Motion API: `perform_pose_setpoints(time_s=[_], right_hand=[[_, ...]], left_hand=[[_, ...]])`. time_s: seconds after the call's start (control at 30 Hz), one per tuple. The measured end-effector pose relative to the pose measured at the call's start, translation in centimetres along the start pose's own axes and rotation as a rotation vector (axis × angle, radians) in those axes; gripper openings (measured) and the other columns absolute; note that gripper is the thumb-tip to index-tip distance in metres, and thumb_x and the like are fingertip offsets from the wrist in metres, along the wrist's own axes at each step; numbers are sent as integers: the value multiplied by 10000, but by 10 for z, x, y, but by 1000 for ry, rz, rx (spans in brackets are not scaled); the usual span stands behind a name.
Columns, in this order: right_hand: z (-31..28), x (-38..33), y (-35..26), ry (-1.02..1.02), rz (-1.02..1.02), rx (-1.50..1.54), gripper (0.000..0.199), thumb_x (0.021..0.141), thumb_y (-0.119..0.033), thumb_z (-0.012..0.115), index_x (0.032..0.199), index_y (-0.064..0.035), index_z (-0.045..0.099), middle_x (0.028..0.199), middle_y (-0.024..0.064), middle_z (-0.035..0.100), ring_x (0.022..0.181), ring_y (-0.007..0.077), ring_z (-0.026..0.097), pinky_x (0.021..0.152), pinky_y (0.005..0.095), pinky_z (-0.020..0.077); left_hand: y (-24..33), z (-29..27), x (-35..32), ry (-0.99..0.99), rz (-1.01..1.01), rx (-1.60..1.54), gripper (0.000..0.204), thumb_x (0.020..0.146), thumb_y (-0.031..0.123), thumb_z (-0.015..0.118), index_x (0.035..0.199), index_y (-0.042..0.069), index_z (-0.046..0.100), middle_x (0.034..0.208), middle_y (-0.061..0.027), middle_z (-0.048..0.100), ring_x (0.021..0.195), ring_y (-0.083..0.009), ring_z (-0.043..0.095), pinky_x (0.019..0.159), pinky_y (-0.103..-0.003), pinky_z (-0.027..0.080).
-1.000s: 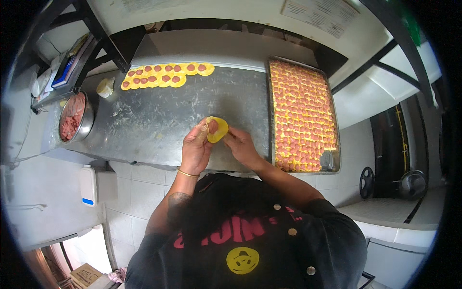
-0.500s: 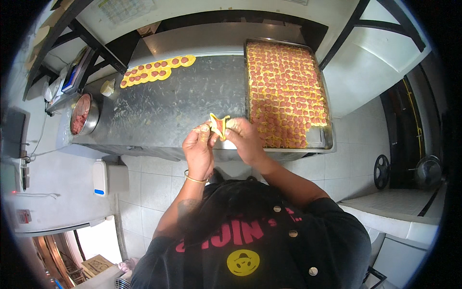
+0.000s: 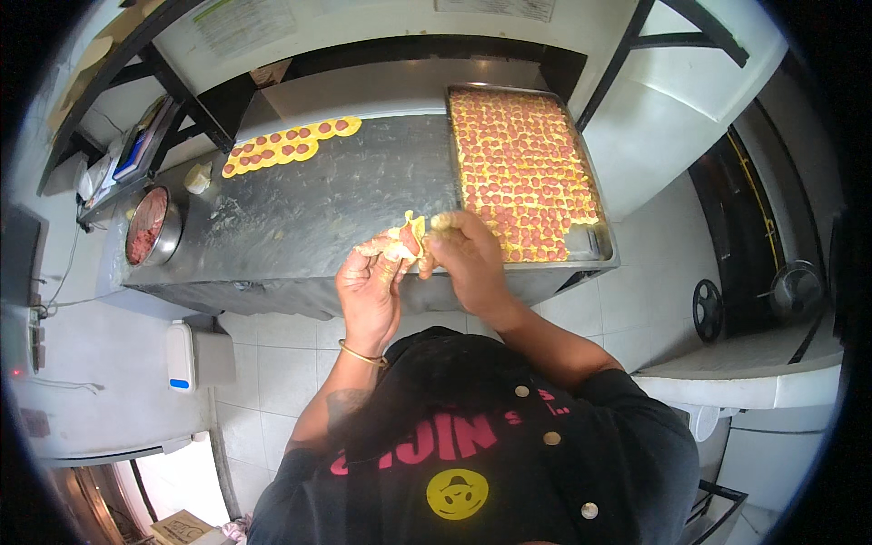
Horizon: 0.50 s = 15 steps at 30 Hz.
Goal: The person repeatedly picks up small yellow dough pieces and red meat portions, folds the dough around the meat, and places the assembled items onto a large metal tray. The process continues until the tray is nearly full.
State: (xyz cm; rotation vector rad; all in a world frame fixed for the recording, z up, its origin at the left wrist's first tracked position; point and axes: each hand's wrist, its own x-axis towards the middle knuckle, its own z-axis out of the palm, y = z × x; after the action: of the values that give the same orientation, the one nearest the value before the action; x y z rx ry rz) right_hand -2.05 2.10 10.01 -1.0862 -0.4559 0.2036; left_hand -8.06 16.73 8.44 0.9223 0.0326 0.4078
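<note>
Folding over its filling, a yellow dough round [image 3: 411, 232] is pinched between the left hand [image 3: 371, 283] and right hand [image 3: 465, 256], both clamped on it above the worktop [image 3: 318, 209] edge, beside the filled tray [image 3: 599, 243], presumably so its rim can be sealed.

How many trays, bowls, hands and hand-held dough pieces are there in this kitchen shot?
Tray: 1
Bowl of minced meat: 1
Hands: 2, left hand and right hand
Dough piece, held by both: 1
Total: 5
</note>
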Motion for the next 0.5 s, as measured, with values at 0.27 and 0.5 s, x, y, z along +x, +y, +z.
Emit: perform_pose_setpoints(time_s=[0.27, 0.5], right_hand=[[21, -14, 19, -48, -269, -602, 466, 922, -93, 772, 1326, -8, 557, 1013, 77, 708, 869, 107, 648, 761, 277, 517], [58, 1, 19, 69, -178, -513, 714, 831, -245, 864, 1424, -18, 537, 1057, 95, 751, 974, 171, 705, 884, 348, 563]], left_hand=[[18, -30, -8, -67, 185, 207, 92, 1004, 10, 665, 1087, -14, 696, 1227, -142, 701, 1085, -193, 673, 937, -329, 546], [30, -37, 4, -287, -197, 7, 126, 1039, 56, 620, 1101, -27, 692, 1216, -135, 705, 1088, -197, 689, 952, -341, 567]])
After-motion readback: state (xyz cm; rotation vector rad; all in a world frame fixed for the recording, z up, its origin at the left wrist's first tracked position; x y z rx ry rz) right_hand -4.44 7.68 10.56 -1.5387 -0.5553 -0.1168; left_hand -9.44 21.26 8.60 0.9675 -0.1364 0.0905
